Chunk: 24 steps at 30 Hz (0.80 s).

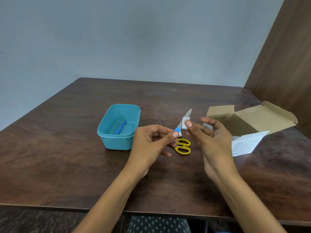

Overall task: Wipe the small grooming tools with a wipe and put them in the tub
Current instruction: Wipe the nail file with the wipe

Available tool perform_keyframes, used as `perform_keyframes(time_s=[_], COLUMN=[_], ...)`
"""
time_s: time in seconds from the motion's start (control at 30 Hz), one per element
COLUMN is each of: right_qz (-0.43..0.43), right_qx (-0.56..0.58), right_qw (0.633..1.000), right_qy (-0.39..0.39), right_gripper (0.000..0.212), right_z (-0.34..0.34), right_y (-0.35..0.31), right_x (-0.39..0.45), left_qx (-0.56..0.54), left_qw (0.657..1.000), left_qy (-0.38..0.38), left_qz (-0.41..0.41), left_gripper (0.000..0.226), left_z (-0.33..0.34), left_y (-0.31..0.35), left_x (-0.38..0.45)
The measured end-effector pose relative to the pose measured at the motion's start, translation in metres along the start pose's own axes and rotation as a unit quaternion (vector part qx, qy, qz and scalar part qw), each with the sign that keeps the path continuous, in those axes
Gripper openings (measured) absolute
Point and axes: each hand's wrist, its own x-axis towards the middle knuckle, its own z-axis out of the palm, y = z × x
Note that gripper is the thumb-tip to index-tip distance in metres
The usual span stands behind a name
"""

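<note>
My left hand pinches the blue handle of a small metal file and holds it above the table, blade pointing up and to the right. My right hand pinches a small white wipe folded around the blade's middle. The teal tub stands open on the table to the left and holds a blue-handled tool. Yellow-handled scissors lie on the table under my hands. The tips of metal tweezers show behind my left hand.
An open cardboard box with its flaps spread sits at the right, with a white printed leaflet in front of it. A brown panel rises at the table's right edge. The dark wooden table ends close to my body.
</note>
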Motion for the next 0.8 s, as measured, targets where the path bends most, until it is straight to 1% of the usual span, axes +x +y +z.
perform_keyframes(time_s=[0.2,0.33,0.5,0.63,0.8], right_qz=[0.038,0.054,0.072,0.108,0.087], right_qx=[-0.013,0.044,0.094,0.096,0.116], right_qw=[0.999,0.996,0.992,0.988,0.989], right_qy=[-0.032,-0.048,-0.052,-0.057,-0.043], right_gripper=[0.042,0.048,0.041,0.036,0.036], right_z=[0.000,-0.002,-0.004,-0.005,-0.007], right_y=[0.001,-0.007,-0.013,-0.013,-0.025], right_x=[-0.003,0.000,0.003,0.002,0.008], left_qx=[0.002,-0.029,-0.058,-0.051,-0.037], left_qw=[1.000,0.999,0.996,0.996,0.997], left_qy=[-0.006,-0.025,-0.052,-0.051,-0.048], left_qz=[0.002,-0.020,-0.053,-0.054,-0.055], left_gripper=[0.006,0.007,0.008,0.010,0.011], left_z=[-0.001,-0.001,-0.001,-0.002,-0.002], left_y=[0.001,0.003,0.005,0.005,0.003], left_x=[-0.001,-0.002,-0.002,-0.002,-0.002])
